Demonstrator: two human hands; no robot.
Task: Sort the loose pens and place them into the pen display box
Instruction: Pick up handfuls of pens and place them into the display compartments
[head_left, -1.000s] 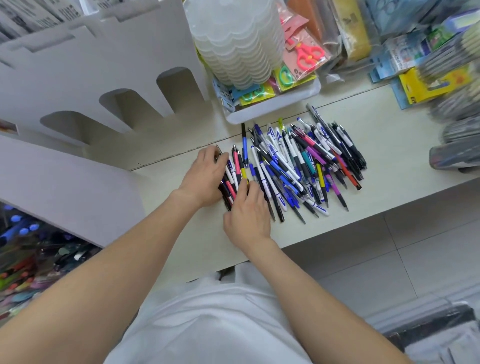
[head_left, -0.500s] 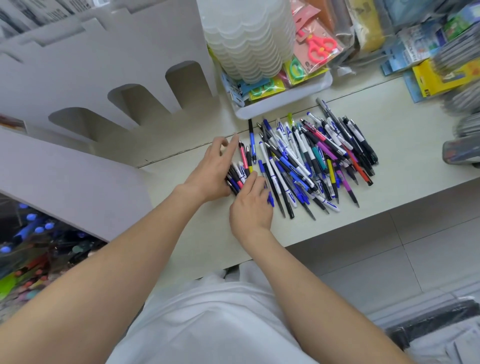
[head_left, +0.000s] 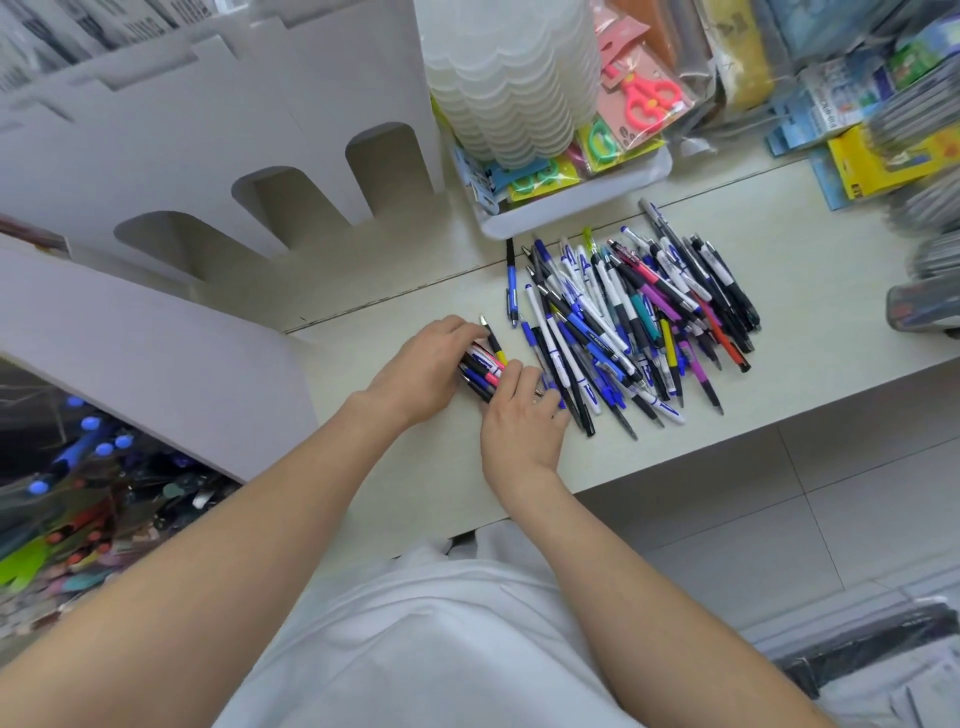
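Note:
A heap of loose pens (head_left: 634, 322) in blue, black, white, purple and red lies on the pale counter (head_left: 810, 291). At its left side, a small bundle of pens (head_left: 480, 371) is squeezed between both hands. My left hand (head_left: 423, 371) curls round the bundle from the left. My right hand (head_left: 522, 415) curls round it from the right and below. One blue pen (head_left: 511, 291) lies apart above the hands. The white cardboard display box (head_left: 218, 171) with arched cut-outs stands at the back left.
A white tray (head_left: 566, 205) of packaged scissors and a stack of translucent cups (head_left: 509, 78) stands behind the heap. Packaged stationery (head_left: 872, 135) crowds the right. A bin of mixed pens (head_left: 78, 493) sits low at the left. The counter's front edge runs just below my hands.
Both hands have closed in from spread fingers on the pens to a grip round a small bundle, pulled slightly left away from the heap.

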